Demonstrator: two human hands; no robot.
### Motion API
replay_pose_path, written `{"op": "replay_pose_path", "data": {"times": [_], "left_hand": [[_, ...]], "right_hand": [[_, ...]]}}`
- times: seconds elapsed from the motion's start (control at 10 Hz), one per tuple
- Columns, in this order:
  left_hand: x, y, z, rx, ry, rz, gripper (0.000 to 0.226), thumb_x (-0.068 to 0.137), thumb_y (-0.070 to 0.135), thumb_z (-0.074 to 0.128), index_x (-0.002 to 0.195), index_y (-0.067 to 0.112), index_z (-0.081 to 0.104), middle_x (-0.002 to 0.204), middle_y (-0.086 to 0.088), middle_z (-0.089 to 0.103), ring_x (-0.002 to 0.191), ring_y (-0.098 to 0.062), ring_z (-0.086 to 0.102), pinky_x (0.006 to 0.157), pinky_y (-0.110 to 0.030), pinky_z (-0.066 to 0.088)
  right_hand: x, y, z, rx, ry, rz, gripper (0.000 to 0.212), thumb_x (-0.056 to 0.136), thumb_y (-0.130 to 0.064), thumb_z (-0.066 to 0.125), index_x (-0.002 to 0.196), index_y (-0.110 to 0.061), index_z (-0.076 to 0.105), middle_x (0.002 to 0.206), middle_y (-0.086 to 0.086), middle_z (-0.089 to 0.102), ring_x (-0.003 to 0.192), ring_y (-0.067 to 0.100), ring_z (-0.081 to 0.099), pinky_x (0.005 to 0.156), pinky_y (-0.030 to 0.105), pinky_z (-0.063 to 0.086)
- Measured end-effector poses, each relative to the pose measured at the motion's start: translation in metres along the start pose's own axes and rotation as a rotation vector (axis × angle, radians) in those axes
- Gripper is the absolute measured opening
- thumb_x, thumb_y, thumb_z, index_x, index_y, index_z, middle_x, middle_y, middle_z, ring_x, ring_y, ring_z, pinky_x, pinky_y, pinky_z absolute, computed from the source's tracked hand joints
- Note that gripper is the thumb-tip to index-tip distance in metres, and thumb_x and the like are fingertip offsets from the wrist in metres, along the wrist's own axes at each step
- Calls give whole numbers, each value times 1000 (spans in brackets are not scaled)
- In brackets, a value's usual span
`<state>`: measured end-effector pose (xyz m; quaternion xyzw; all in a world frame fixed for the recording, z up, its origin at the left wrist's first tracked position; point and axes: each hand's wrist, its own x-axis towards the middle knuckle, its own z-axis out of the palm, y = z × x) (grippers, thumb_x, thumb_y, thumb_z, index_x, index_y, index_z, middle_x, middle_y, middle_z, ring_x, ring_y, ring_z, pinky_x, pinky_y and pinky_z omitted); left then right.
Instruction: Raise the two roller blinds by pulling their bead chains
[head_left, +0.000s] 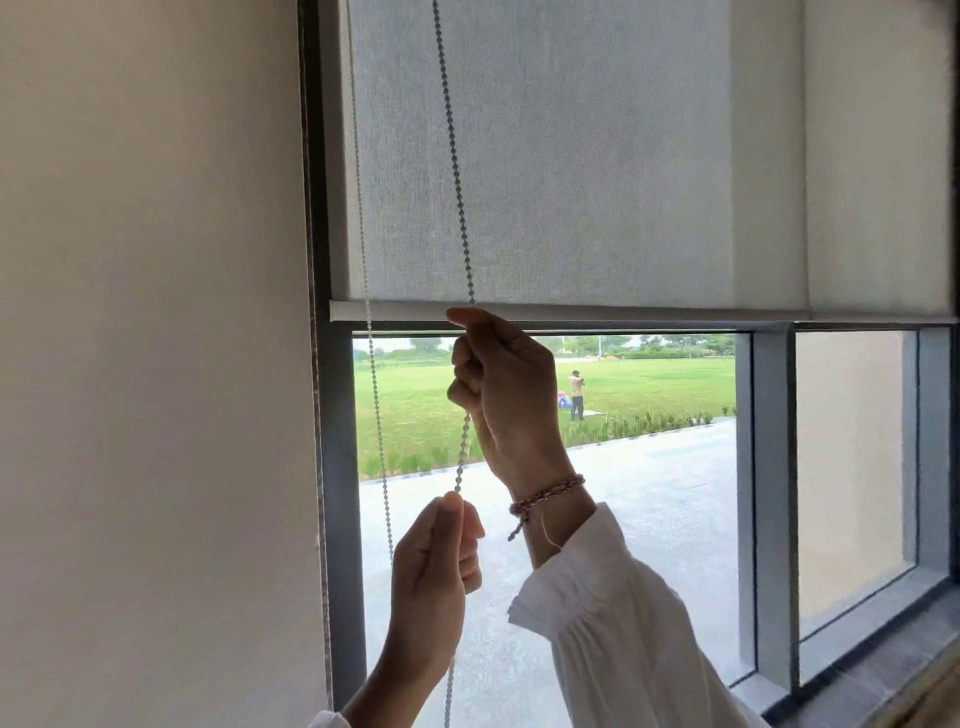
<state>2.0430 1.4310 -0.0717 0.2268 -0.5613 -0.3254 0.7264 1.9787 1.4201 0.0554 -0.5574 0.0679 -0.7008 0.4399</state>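
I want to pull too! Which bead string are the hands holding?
The darker grey bead chain, right of the thin white one. The left hand and right hand pinch it.

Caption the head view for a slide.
Both hands, right above left, grip one bead chain strand under half-raised roller blind.

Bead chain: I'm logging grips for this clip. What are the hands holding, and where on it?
Both hold the same darker strand of the bead chain: right hand pinches it just below the blind's bottom bar, left hand lower down.
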Motion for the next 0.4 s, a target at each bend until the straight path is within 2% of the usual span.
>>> {"op": "replay_pose_path", "data": {"times": [0.1, 0.2, 0.3, 0.4], "left_hand": [[6, -6, 6, 89, -2, 50, 36, 84, 36, 40, 60, 22, 61, 44, 6, 38, 44, -11, 33, 48, -22, 30], [13, -13, 18, 237, 42, 21, 35, 82, 48, 34, 83, 42, 68, 87, 13, 72, 92, -7, 64, 89, -28, 44], [17, -23, 38, 505, 197, 49, 55, 80, 62, 25, 129, 42, 37, 147, 13, 34, 138, -9, 28, 116, -39, 19], [16, -30, 66, 710, 439, 267, 62, 83, 61, 27, 135, 28, 38, 152, 6, 23, 141, -14, 20, 115, -50, 18]], "right_hand": [[5, 0, -8, -24, 26, 9, 21, 91, -4, 47, 86, -10, 66, 52, -3, 52, 41, 5, 35, 40, 18, 27], [9, -2, -24, -246, 72, 4, 16, 91, -13, 52, 96, -12, 67, 85, 5, 69, 72, 14, 61, 64, 27, 49], [11, -5, -53, -401, 103, 44, 27, 89, -22, 55, 114, -14, 62, 119, 5, 65, 106, 16, 60, 98, 41, 47], [11, -15, -92, -441, 123, 83, 23, 88, -23, 57, 108, -14, 65, 101, -1, 67, 85, 14, 62, 93, 49, 50]]}}
